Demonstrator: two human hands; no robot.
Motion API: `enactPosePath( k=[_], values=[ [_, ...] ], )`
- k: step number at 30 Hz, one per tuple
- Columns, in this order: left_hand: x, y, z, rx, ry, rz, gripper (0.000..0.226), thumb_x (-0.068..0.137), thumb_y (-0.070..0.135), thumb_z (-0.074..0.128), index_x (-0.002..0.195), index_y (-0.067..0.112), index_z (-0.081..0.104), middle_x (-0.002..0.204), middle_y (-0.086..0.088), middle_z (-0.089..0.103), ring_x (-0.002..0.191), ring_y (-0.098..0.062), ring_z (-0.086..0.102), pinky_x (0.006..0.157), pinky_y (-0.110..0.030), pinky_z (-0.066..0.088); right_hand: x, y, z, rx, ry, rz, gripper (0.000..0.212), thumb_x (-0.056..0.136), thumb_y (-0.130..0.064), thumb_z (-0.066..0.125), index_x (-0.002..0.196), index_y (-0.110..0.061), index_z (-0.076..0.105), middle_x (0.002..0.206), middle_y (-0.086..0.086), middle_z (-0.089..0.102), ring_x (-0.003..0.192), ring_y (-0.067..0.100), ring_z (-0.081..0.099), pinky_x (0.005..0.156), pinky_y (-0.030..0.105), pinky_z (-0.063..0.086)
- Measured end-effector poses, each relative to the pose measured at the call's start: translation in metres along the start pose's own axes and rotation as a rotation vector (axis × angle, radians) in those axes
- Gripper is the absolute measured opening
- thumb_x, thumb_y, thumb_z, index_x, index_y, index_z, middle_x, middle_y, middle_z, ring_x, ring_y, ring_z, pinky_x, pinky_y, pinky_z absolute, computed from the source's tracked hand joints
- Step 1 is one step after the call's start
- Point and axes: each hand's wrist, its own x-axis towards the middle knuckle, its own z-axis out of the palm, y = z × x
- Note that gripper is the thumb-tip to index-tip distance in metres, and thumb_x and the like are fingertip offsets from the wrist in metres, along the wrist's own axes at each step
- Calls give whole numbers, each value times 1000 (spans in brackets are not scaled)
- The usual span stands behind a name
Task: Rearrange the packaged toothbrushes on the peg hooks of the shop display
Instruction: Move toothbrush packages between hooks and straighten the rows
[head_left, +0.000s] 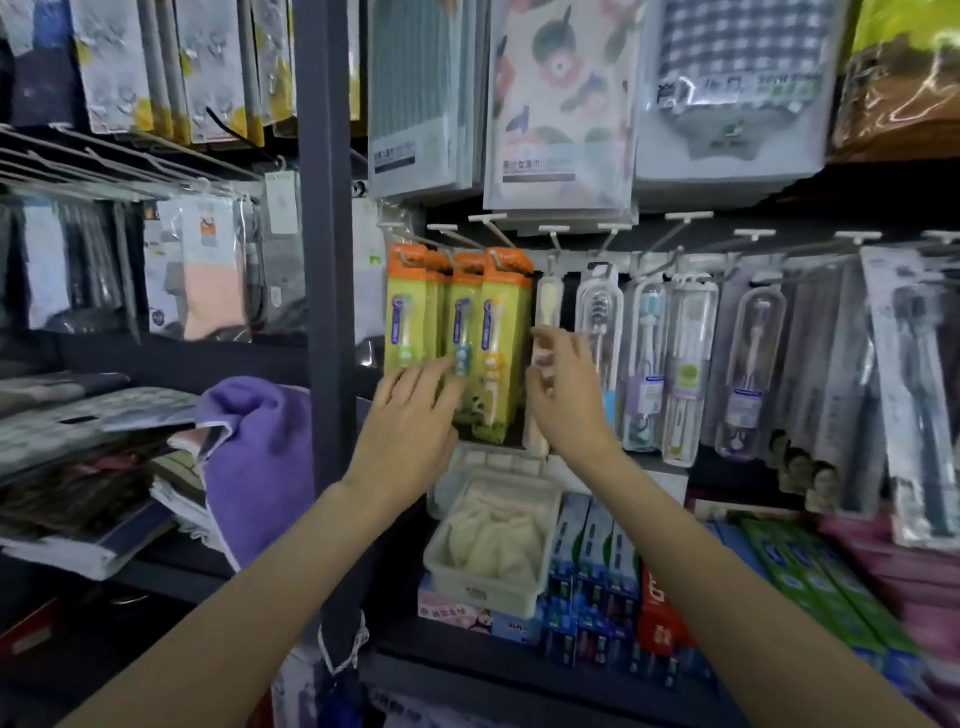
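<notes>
Below peg hooks (519, 236), right hand (566, 395) pinches cream toothbrush pack (548, 306)

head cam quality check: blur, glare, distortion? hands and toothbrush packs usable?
Head view: wide-angle bowing at the edges, the grey upright leans; motion blur smears the right hand fingers and, less so, the left hand; orange-topped toothbrush packs readable but soft; glare on the clear blister packs; lower shelves dim.
</notes>
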Motion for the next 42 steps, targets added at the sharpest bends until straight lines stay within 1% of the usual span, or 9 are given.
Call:
enactPosePath(
  k=[5,8,11,16,19,24,29,37,42],
  values=[
    [25,50,20,-129,-36,54,48,63,2,68,110,6,61,120,-17,57,108,-32,52,87,-41,46,-4,64,-43,62,172,328,27,93,2,44,120,-3,46,119,16,44,89,23,49,66,15,38],
    [40,76,32,-134,-114,132,54,63,3,75,115,12,63,124,-19,56,111,-39,54,84,-47,50,-8,98,-46,101,-83,492,33,94,-6,47,126,1,43,125,17,50,114,30,49,88,23,42],
    [57,93,43,-38,-168,235,56,64,14,77,117,19,64,132,-13,53,114,-38,54,85,-47,50,-9,115,-40,137,-128,519,38,94,-19,52,129,-6,44,123,10,56,114,25,53,97,39,44],
    [81,112,51,139,-135,267,36,83,31,51,114,25,66,139,-3,48,119,-49,46,100,-58,34,-2,119,-36,218,-77,495,28,95,-8,47,122,-6,44,105,7,58,99,21,57,73,12,46],
    [92,118,58,241,-205,237,42,96,35,27,122,25,59,151,3,29,129,-50,32,112,-55,12,3,118,-29,215,-122,469,31,92,-3,48,123,-5,45,112,9,60,102,20,57,87,25,47],
    [93,96,66,336,-190,275,49,87,33,31,79,17,76,126,-2,60,106,-50,55,104,-53,25,14,118,-25,280,-108,517,33,94,1,42,127,-2,44,125,11,55,116,23,51,101,31,40],
    [91,87,62,361,-205,314,51,87,33,27,87,16,75,131,-3,56,113,-54,48,105,-53,24,23,118,-10,228,-11,556,24,94,-3,47,117,-3,50,116,9,59,111,24,54,92,28,42],
    [88,82,62,536,-328,378,46,100,36,20,144,24,29,156,0,-12,137,-51,-4,105,-53,-24,32,101,-1,-138,89,581,24,93,-14,50,117,-13,48,113,8,58,100,29,57,75,36,47],
    [88,70,57,450,-168,376,31,86,34,52,113,25,67,142,-4,44,123,-55,37,110,-55,11,32,98,0,-96,95,583,23,93,-11,50,115,-12,54,112,8,60,99,26,58,68,30,41]
  ],
)
